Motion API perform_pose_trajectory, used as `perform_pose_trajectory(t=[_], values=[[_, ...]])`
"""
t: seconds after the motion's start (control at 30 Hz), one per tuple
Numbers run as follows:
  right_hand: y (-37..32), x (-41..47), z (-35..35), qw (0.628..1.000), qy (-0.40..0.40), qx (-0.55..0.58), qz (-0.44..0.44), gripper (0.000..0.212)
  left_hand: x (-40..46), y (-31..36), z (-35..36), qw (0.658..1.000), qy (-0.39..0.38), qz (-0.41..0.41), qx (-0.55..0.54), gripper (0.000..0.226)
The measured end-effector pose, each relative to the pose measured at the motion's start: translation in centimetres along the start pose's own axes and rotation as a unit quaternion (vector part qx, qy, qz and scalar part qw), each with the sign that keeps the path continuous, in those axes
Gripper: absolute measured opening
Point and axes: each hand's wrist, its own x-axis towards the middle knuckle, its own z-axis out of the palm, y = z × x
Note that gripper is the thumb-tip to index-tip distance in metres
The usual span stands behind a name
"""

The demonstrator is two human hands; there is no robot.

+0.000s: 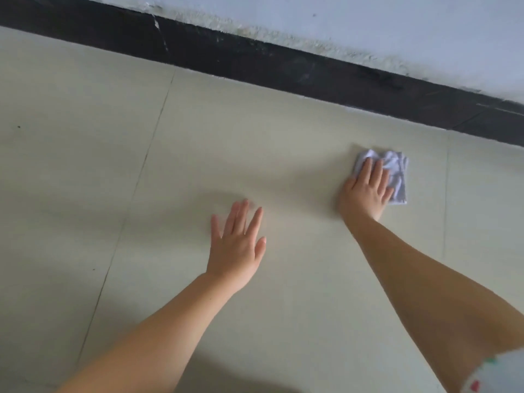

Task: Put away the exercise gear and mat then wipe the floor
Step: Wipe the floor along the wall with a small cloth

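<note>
The floor (255, 143) is pale greenish tile, with thin dark grout lines running from the lower left up toward the far edge and another faint line at the right. Along the far side runs a black skirting (255, 56), scuffed and streaked with white, and above it a pale blue-grey wall (368, 21) with flaking, rough paint where it meets the skirting. The right hand (367, 188) reaches far forward, the arm stretched out from the lower right, and lies palm-down on a small white cloth (397, 174). Its fingers (378, 174) are straight and slightly spread, pressed flat on top of the cloth rather than curled around it; the cloth is crumpled, sticks out past the fingertips and to the right of the hand, and lies on the floor near the skirting but apart from it. The left hand (236, 245) is nearer the camera and well to the left of the cloth, palm-down over bare tile, with its fingers (241, 218) extended and fanned open and holding nothing; its edges are a little blurred, and whether the palm touches the floor or hovers just over it cannot be told. Both forearms are bare. At the lower right corner a bit of white sleeve (493, 375) with red and green marks shows. A few tiny dark specks dot the tile at the left.
</note>
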Motion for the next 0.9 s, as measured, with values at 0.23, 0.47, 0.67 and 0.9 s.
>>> perform_pose_trajectory(t=[0.23, 0.47, 0.67, 0.9], values=[[-9.1, -4.2, 3.0, 0.904, -0.094, -0.062, -0.412, 0.051, 0.2, -0.4, 1.1, 0.999, -0.02, -0.001, 0.037, 0.064], [1.4, 6.4, 0.0, 0.951, 0.019, -0.069, -0.301, 0.05, 0.2, -0.5, 0.2, 0.999, -0.02, 0.002, 0.048, 0.072], [14.0, 5.8, -4.4, 0.982, 0.062, 0.044, 0.174, 0.052, 0.7, 3.7, 0.8, 0.998, 0.006, 0.018, 0.054, 0.06], [3.9, -10.1, 2.9, 0.984, 0.022, 0.008, -0.176, 0.052, 0.9, 5.5, 0.3, 1.0, 0.023, 0.004, 0.0, 0.059]])
